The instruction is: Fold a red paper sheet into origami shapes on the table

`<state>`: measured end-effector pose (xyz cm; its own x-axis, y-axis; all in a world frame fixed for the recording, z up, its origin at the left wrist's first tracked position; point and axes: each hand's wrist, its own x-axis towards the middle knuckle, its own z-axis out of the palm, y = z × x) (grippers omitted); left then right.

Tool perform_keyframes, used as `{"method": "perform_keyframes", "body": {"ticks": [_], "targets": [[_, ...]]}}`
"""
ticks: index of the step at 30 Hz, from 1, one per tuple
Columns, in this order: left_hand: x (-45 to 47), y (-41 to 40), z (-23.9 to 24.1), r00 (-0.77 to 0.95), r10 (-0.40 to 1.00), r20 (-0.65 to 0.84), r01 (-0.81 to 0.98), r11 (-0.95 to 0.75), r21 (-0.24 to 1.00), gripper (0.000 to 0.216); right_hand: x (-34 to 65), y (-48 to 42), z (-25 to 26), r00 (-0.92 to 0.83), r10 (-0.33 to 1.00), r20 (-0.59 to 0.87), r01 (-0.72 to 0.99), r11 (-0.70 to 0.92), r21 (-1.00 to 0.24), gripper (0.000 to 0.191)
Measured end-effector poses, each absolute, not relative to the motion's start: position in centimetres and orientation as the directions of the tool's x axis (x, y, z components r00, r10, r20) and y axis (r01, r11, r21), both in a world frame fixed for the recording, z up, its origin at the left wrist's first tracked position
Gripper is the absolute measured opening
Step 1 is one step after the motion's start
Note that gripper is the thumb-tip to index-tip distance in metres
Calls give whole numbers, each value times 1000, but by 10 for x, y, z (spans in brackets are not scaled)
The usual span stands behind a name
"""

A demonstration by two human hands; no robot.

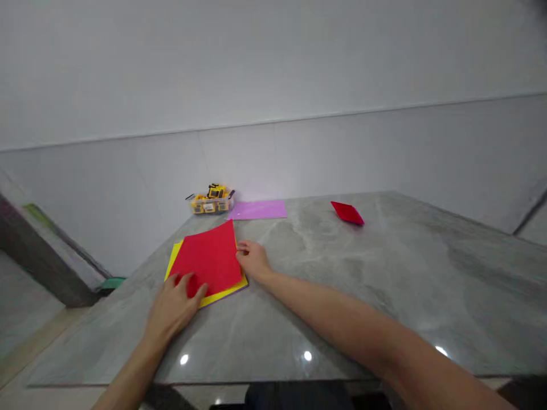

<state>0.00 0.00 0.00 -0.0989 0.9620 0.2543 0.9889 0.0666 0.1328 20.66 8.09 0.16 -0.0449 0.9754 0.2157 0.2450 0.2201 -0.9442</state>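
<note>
A red sheet of paper [209, 253] lies at an angle on top of a yellow sheet [220, 295], whose edges show at the left and the front. A thin purple edge peeks out below the yellow one. My left hand [177, 299] rests on the near left part of the red sheet, fingers spread. At the right side, my right hand [253, 259] has its fingers curled together on the red sheet's edge. The far right corner of that sheet rises a little off the stack.
A clear plastic box [209, 205] with a yellow toy vehicle [217, 191] and other yellow pieces stands by the wall. Beside it lies a purple sheet [260, 209]. A folded red paper piece [347, 213] sits farther right on the grey marbled table [325, 267].
</note>
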Motion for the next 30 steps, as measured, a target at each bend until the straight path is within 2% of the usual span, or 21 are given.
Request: {"method": "perform_keyframes", "body": {"ticks": [5, 10, 13, 18, 20, 22, 23, 24, 27, 30], "targets": [[4, -5, 4, -52, 954, 295, 989, 9, 147, 68, 201, 94, 3, -51, 988, 144, 239, 152, -959, 61], [-7, -6, -2, -30, 926, 376, 987, -31, 156, 76, 213, 93, 7, -25, 995, 97, 248, 100, -963, 68], [-17, -1, -11, -44, 942, 334, 986, -13, 167, 80, 259, 83, 9, 19, 999, 38, 249, 32, -968, 70], [-27, 5, -18, 53, 970, 238, 994, -74, 82, 73, 364, 48, 9, 33, 990, -136, 226, -140, -964, 59], [-24, 4, -11, 1, 972, 236, 996, -23, 90, 76, 391, 37, 12, 21, 980, -196, 204, -196, -959, 54], [-13, 7, 2, -129, 967, 221, 980, 90, 178, 75, 405, 32, 15, -7, 972, -233, 189, -228, -955, 44], [-4, 10, 9, -167, 966, 195, 957, 112, 267, 74, 408, 32, 16, -23, 968, -250, 185, -241, -953, 36], [7, 17, 17, -146, 976, 160, 917, 73, 392, 69, 408, 34, 16, -35, 964, -265, 185, -254, -949, 28], [53, 47, 36, -51, 987, 156, 874, -31, 486, 54, 403, 41, 12, -36, 956, -290, 200, -277, -940, 9], [101, 82, 39, -49, 984, 172, 805, -63, 590, 51, 403, 46, 9, -15, 964, -265, 186, -258, -948, 4]]}}
